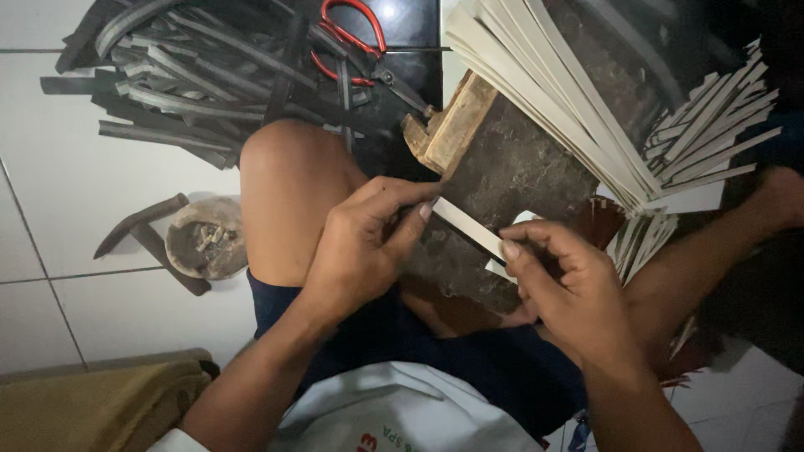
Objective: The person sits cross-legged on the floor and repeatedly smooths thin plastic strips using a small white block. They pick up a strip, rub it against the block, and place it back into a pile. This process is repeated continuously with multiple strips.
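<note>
Seen from the head camera looking down, a seated person holds one pale flat strip (467, 226) between both hands, over a dark worn wooden block (511, 167) that rests against their bare knee (289, 192). The left hand (360, 243) has its fingers (410, 219) pinched on the strip's upper end. The right hand (569, 293) has its fingers (536, 243) closed on the lower end. A large fan of similar pale strips (569, 92) lies across the top of the block, spreading to the right. On the white tiled floor (75, 192) to the upper left lie a heap of dark grey strips (184, 84) and red-handled scissors (356, 42). A small round dish (205, 238) sits beside the knee.
</note>
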A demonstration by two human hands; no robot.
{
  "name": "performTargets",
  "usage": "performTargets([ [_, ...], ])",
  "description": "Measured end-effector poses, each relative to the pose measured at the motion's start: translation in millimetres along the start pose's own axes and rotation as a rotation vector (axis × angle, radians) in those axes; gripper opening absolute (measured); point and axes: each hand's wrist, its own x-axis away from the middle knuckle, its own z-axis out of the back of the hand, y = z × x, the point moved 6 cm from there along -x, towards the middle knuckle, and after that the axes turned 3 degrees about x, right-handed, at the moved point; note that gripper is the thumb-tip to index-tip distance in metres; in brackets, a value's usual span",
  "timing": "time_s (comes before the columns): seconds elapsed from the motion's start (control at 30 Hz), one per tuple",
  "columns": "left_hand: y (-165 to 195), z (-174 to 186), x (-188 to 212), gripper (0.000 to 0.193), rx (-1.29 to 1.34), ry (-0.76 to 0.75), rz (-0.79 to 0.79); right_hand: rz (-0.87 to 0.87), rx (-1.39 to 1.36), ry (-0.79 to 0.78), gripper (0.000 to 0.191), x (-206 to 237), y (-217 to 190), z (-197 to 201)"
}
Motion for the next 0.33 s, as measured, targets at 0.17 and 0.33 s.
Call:
performTargets([
  [0.17,6.8,1.5,-1.5,0.021,-0.028,0.0,0.001,0.036,0.12,0.011,0.018,-1.7,-3.9,-1.0],
  [0.33,9.1,-2.8,-8.3,0.023,-0.079,0.047,0.099,0.02,0.094,-0.042,0.017,-7.4,-3.4,-3.5],
])
